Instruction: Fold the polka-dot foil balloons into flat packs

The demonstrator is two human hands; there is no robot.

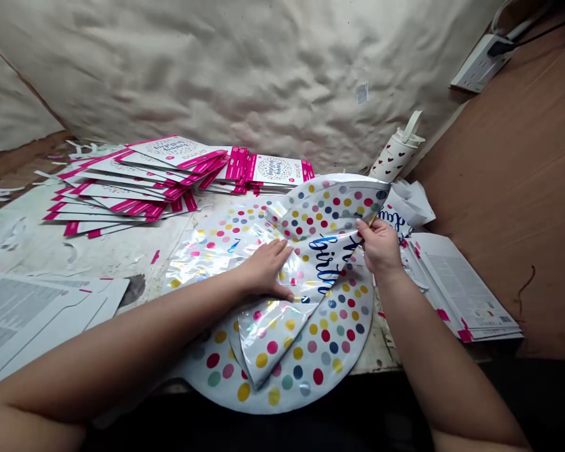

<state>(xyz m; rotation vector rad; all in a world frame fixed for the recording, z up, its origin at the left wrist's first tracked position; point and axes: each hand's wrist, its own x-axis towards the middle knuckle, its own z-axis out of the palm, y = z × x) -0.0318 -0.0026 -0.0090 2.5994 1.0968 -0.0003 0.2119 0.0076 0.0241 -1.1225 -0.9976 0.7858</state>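
Note:
A flat white foil balloon [320, 220] with coloured dots and blue "birth" lettering lies partly folded over. Beneath it, one or more dotted round foil balloons [317, 351] spread across the table and past its front edge; I cannot tell how many layers there are. My left hand [268, 270] rests on the folded foil, fingers stretched out and thumb apart. At the upper right, my right hand [379, 245] pinches the edge of the top foil balloon, which is raised there. The fold hides part of the lettering.
Pink-edged card packets [145, 182] are stacked at the back left. Printed sheets [37, 314] lie at the front left, and more cards [466, 289] at the right. A heart-patterned bottle [398, 154] stands behind, near crumpled foil [414, 201]. A power strip [480, 66] hangs upper right.

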